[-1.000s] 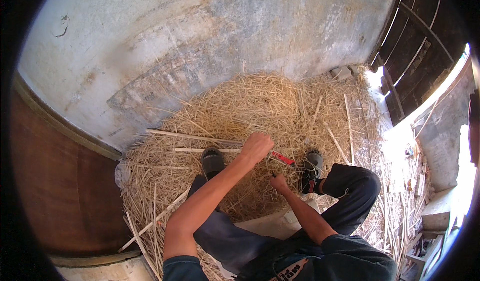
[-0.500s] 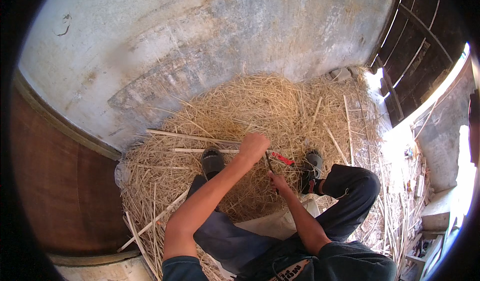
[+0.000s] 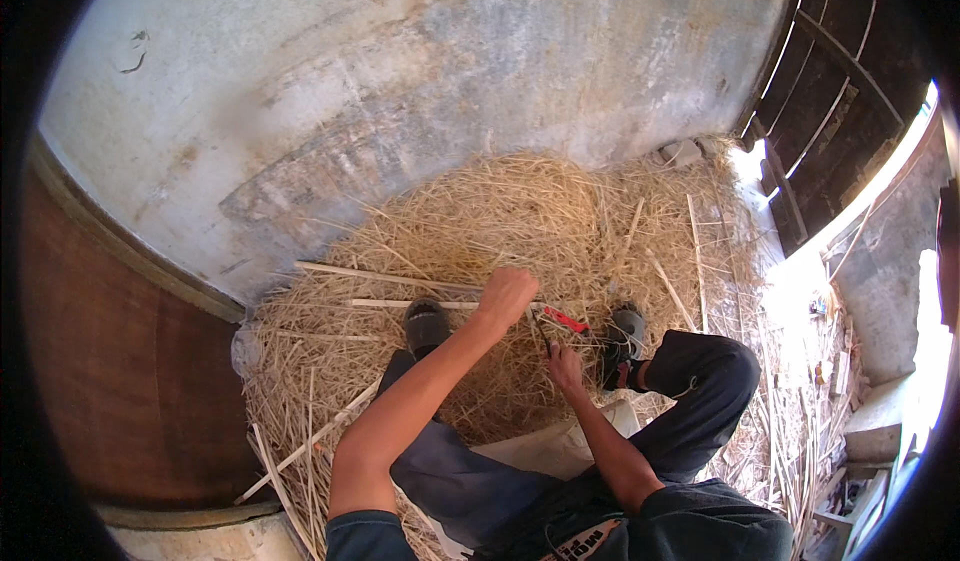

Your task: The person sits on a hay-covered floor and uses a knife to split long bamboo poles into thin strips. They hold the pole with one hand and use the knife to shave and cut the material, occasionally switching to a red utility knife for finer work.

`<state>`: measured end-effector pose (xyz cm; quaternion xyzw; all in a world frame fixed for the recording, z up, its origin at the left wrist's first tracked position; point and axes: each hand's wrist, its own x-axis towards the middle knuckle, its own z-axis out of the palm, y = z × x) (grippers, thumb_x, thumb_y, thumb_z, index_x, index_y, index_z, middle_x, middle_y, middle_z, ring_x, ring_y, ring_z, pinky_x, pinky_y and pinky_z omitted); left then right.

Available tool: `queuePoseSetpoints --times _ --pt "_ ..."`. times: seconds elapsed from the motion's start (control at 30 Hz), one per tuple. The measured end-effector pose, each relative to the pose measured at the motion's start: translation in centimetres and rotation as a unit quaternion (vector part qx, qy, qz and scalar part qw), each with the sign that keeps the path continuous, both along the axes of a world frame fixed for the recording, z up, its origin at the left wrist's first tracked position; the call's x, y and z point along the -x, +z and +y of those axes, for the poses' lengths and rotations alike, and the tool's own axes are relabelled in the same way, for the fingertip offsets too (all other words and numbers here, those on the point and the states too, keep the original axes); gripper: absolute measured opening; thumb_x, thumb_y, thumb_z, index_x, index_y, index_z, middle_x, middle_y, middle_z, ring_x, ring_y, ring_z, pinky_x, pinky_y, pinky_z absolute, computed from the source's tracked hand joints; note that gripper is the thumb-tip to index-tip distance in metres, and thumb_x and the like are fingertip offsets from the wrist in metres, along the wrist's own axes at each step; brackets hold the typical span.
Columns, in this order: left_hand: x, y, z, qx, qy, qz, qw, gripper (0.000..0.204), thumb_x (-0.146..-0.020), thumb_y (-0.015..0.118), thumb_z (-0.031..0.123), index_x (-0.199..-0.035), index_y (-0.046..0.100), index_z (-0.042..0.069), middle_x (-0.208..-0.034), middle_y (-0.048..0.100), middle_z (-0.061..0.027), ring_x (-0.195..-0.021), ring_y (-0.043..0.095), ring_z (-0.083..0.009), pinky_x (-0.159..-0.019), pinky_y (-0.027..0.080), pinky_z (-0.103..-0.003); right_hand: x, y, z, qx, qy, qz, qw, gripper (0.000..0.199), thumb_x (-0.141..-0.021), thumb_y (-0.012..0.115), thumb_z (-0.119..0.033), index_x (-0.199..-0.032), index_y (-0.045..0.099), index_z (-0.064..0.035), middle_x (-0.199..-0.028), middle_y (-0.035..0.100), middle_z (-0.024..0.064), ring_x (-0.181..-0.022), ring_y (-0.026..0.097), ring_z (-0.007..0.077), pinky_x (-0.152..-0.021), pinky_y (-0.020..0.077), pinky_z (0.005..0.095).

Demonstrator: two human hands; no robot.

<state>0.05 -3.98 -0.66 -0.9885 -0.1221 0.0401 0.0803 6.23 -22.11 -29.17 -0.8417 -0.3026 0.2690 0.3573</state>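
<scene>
My left hand (image 3: 509, 294) is closed in a fist above the straw; what it grips is hidden, though a pale bit shows at its right side. Nearer to me, my right hand (image 3: 564, 365) is wrapped round a dark slim tool (image 3: 544, 337), which looks like a knife. Its narrow end points up toward my left fist. Just right of the fist lies a red-handled tool (image 3: 566, 320) on the straw; its kind is unclear. Two pale split strips, like bamboo (image 3: 405, 303), lie left of my left hand, their right ends close to my wrist.
Straw and shavings (image 3: 500, 206) cover the floor up to a stained wall (image 3: 450, 71). My sandalled feet (image 3: 426, 323) stand either side of my hands. A pale sack (image 3: 550, 446) lies between my legs. More long strips (image 3: 697, 261) lie right; a brown panel (image 3: 120, 361) stands left.
My right hand and the dark tool have shifted slightly right, and the tool's narrow end has come a little lower beside the fist. My left hand has hardly moved.
</scene>
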Motion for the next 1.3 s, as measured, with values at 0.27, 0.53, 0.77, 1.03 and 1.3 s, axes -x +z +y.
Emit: queuePoseSetpoints --times 0.27,0.53,0.77,1.03,1.3 --pt "0.5 -0.7 0.7 0.034 0.014 0.03 0.999 0.005 -0.073 0.073 -0.004 -0.071 0.072 0.001 -0.07 0.067 -0.0154 -0.067 0.068 -0.0293 -0.059 0.057 -0.042 -2.2 1.2 -0.7 -0.104 -0.115 0.675 0.721 0.044 -0.108 0.036 -0.044 -0.094 0.055 -0.0079 -0.06 0.044 -0.0017 -0.047 0.038 0.0125 -0.045 0.0332 0.0309" --pt "0.2 1.0 -0.1 0.012 0.008 -0.026 1.0 0.003 -0.073 0.075 0.0 -0.073 0.075 0.003 -0.074 0.069 -0.0121 -0.076 0.072 -0.0262 -0.065 0.06 -0.039 1.3 3.7 -0.3 -0.139 -0.025 -0.081 0.987 0.044 -0.106 0.045 -0.041 -0.087 0.059 -0.0039 -0.065 0.056 0.0041 -0.054 0.051 0.0181 -0.052 0.0393 0.0378" --pt "-1.2 0.2 0.3 0.013 -0.009 -0.011 1.0 0.005 -0.071 0.077 0.0 -0.072 0.075 0.004 -0.075 0.07 -0.0114 -0.071 0.072 -0.0251 -0.061 0.06 -0.038 -1.6 4.2 1.5 -0.16 -0.179 0.064 0.968 0.045 -0.108 0.042 -0.039 -0.09 0.059 -0.0008 -0.066 0.053 0.0041 -0.059 0.051 0.0159 -0.057 0.0402 0.0369" --pt "0.6 0.0 1.3 0.026 0.004 0.026 0.999 0.007 -0.073 0.075 -0.002 -0.07 0.072 0.004 -0.074 0.069 -0.0113 -0.07 0.07 -0.0241 -0.058 0.058 -0.038 2.5 10.4 2.2 -0.268 -0.133 0.004 0.954 0.047 -0.109 0.037 -0.041 -0.096 0.056 0.0005 -0.067 0.052 0.0058 -0.056 0.048 0.022 -0.056 0.0425 0.0394" --pt "0.9 -1.5 1.9 0.017 -0.027 -0.018 0.999 0.005 -0.074 0.074 -0.001 -0.071 0.073 0.003 -0.072 0.069 -0.0118 -0.068 0.07 -0.025 -0.059 0.059 -0.04 3.3 -0.8 -0.1 0.019 -0.002 0.064 0.998 0.05 -0.103 0.048 -0.045 -0.092 0.068 -0.0004 -0.083 0.071 0.0185 -0.078 0.069 0.0396 -0.067 0.0502 0.0518"
